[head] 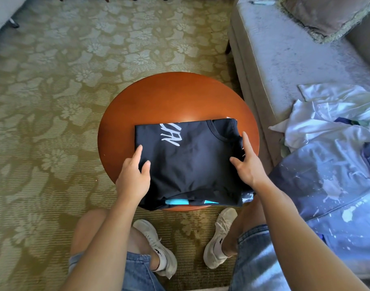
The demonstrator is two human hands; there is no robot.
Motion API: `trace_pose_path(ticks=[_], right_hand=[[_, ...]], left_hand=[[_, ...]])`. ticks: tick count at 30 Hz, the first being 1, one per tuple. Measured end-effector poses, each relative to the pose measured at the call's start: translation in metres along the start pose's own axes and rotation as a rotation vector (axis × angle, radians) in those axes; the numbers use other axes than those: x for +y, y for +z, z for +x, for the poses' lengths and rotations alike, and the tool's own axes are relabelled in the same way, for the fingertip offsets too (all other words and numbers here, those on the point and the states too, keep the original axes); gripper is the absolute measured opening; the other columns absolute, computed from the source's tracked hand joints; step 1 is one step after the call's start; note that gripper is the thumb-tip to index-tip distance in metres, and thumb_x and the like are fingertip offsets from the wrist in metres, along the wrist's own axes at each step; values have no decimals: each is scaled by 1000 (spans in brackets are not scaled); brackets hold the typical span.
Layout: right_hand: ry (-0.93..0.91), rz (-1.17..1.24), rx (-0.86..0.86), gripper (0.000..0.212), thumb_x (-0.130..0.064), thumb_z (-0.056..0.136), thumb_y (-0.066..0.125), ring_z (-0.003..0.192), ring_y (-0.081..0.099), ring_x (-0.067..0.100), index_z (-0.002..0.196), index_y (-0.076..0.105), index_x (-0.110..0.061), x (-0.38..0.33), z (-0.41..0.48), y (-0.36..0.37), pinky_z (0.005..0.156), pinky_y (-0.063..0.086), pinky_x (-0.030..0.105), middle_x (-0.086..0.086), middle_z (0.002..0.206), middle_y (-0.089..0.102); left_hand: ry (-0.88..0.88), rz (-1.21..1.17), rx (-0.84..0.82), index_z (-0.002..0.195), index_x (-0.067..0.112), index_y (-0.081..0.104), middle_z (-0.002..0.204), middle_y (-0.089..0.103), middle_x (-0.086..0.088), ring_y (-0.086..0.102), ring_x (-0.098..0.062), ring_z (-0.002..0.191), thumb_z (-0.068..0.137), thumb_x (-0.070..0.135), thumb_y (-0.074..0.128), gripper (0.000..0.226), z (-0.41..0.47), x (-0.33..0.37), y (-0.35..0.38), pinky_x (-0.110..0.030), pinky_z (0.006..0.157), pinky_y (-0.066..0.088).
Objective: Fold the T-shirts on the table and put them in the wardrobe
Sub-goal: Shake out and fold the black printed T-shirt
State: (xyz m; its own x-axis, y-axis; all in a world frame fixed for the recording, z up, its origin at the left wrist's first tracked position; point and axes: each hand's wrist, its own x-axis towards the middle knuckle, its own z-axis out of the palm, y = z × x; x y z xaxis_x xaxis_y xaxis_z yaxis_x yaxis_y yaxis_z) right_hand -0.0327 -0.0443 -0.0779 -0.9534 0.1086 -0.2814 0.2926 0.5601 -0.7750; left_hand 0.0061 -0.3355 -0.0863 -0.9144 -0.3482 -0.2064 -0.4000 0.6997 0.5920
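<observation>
A black T-shirt (190,160) with white lettering lies folded into a rectangle on the round orange-brown table (175,95). A light blue patch shows at its near edge. My left hand (134,173) holds the shirt's left side, thumb on top and fingers along the edge. My right hand (246,162) grips the right side near the collar, thumb on the cloth and fingers at the edge. The wardrobe is out of view.
A grey sofa (285,59) stands to the right, with a pile of white clothes (327,118) and a blue splatter-print garment (331,185) on it, and a cushion (327,15) at the back. Patterned green carpet (64,101) surrounds the table. My knees and shoes are below it.
</observation>
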Motion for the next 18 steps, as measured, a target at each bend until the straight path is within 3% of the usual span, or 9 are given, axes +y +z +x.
trace_pose_path(ticks=[5,7,10,13,16,18], right_hand=[[-41,23,-46,73,-1,95,52,145,25,14,154,22,-33,7,-13,-2,116,20,23,-6,155,32],[-57,-14,-34,58,-2,97,50,135,40,21,147,39,-29,8,-21,-2,111,28,25,0,138,48],[-101,-59,11,44,-3,98,47,114,50,24,138,54,-19,5,-37,-5,96,32,20,-1,109,49],[-156,-49,80,41,-1,97,48,114,51,24,136,56,-14,0,-55,-17,96,31,18,0,110,50],[-179,-68,155,43,-1,97,48,118,48,21,138,53,-12,-5,-79,-42,96,27,12,-1,116,47],[-160,-58,210,45,-3,98,47,124,45,21,141,50,-16,-1,-99,-67,102,27,16,1,127,47]], left_hand=[[40,-35,-68,140,24,53,127,52,-7,52,-29,116,100,12,47,41,-3,-6,-5,-32,92,37],[60,-75,-96,135,18,57,130,54,-8,49,-28,122,98,6,49,40,-8,-7,-8,-29,97,35],[56,-133,-81,138,16,55,139,52,-6,46,-25,129,98,6,52,41,-23,-3,-16,-28,104,33],[109,-177,-56,137,14,55,142,51,-6,45,-23,131,96,9,57,41,-39,15,-24,-21,102,30],[181,-207,-69,138,15,54,146,47,-6,41,-21,136,95,14,61,44,-53,44,-35,-23,106,28],[254,-208,-94,140,16,52,149,43,-6,36,-19,140,94,15,62,47,-64,68,-38,-23,109,25]])
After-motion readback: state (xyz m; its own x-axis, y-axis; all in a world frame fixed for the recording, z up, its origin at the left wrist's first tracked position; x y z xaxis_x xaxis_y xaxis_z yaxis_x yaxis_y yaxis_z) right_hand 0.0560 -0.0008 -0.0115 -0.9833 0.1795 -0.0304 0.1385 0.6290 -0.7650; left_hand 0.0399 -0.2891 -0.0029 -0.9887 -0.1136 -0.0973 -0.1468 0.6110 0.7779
